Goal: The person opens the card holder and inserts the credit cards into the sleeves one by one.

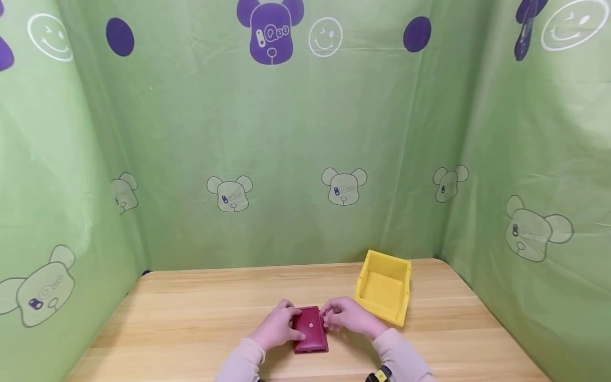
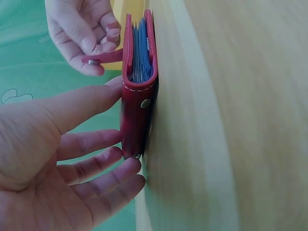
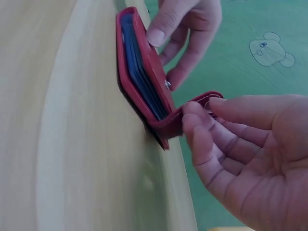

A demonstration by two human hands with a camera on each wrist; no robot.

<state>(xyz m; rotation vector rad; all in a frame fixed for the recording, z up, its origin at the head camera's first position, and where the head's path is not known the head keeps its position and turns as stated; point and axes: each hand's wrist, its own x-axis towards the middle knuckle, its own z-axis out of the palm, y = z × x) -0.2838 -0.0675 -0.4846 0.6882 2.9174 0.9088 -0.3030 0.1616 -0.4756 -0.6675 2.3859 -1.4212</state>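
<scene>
A dark red card wallet (image 1: 311, 324) lies on the wooden table, its cover carrying a small metal snap stud. Blue and pale cards or sleeves (image 2: 141, 53) show between its covers. My left hand (image 1: 278, 327) holds the wallet at its left side, thumb and fingertips spread along the cover. On the other side, my right hand (image 3: 245, 149) pinches the end of the wallet's strap (image 3: 175, 121) between thumb and fingers. That strap stands lifted off the cover, and its metal snap (image 2: 93, 62) shows at the fingers in the left wrist view.
A yellow plastic bin (image 1: 383, 289) stands behind my right hand, near the table's back right. Green curtains (image 1: 296, 127) with bear prints enclose the table (image 1: 191, 302) at the back and both sides.
</scene>
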